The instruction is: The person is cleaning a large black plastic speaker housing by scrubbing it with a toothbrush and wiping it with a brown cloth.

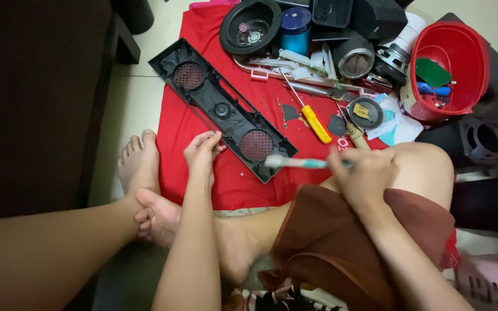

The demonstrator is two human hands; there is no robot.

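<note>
My right hand rests on my bent knee and grips a toothbrush whose white bristle end points left over the corner of a long black speaker front panel. The panel lies diagonally on a red cloth and has two round red mesh grilles. My left hand lies on the cloth beside the panel's near edge, fingers loosely together, holding nothing. My bare feet rest left of it.
A yellow-handled screwdriver lies on the cloth beside small dark parts. Behind are a black speaker cone, a blue can, motors and a red bucket holding bits. Dark furniture stands at left.
</note>
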